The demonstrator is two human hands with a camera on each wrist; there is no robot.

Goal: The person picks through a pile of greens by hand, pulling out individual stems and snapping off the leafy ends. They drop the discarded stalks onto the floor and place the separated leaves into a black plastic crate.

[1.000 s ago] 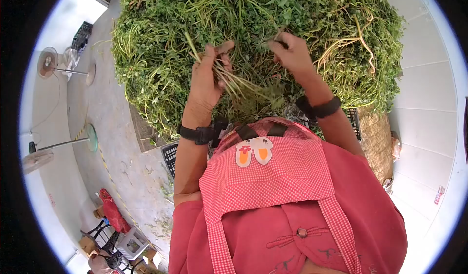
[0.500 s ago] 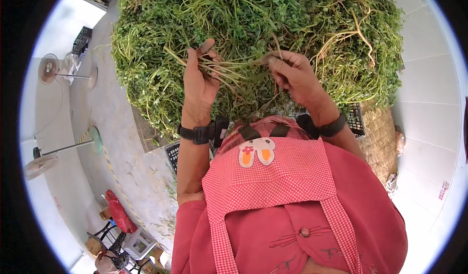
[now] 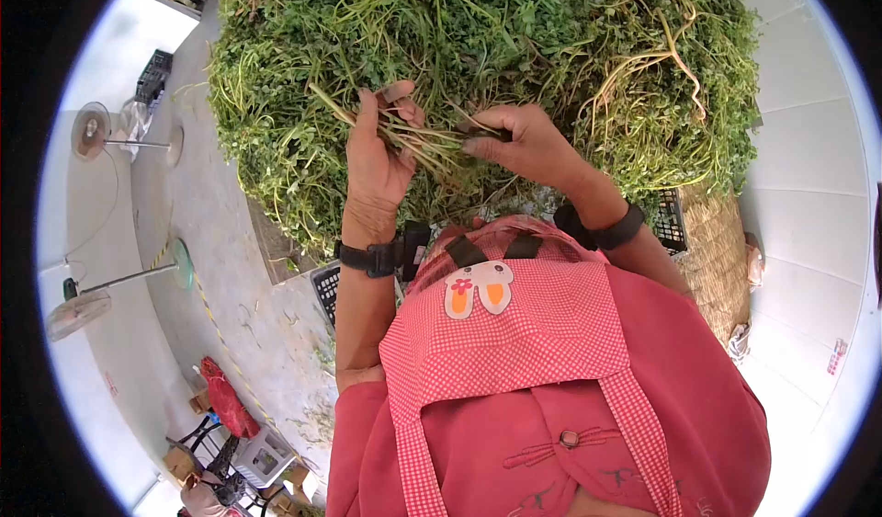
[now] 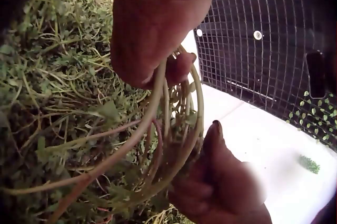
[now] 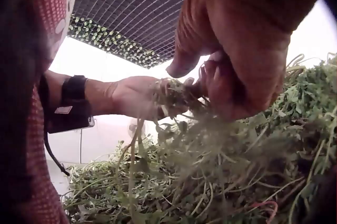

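Note:
A large heap of leafy green stems (image 3: 303, 149) lies in front of the person. My left hand (image 3: 377, 163) holds a small bunch of long pale stems (image 3: 427, 147) across its palm, one thicker stem jutting out past the thumb. At the bunch's other end, my right hand (image 3: 528, 147) pinches stems between thumb and fingers, close over the heap. In the left wrist view, several stems (image 4: 158, 103) curve down from the left hand (image 4: 158, 29) toward the right hand (image 4: 221, 182). Leaves partly cover the left fingers in the right wrist view.
Black plastic crates (image 3: 672, 221) show under the heap's near edge, beside a woven straw-coloured bale (image 3: 715, 260). Two standing fans (image 3: 92, 131) are on the left, and a light wall (image 3: 799, 168) runs along the right. A red checked apron (image 3: 514, 352) covers the person's front.
My right hand has moved left and down toward the left hand and now pinches the bunch's far end. The left hand first shifted slightly left, then stayed nearly still with the stems.

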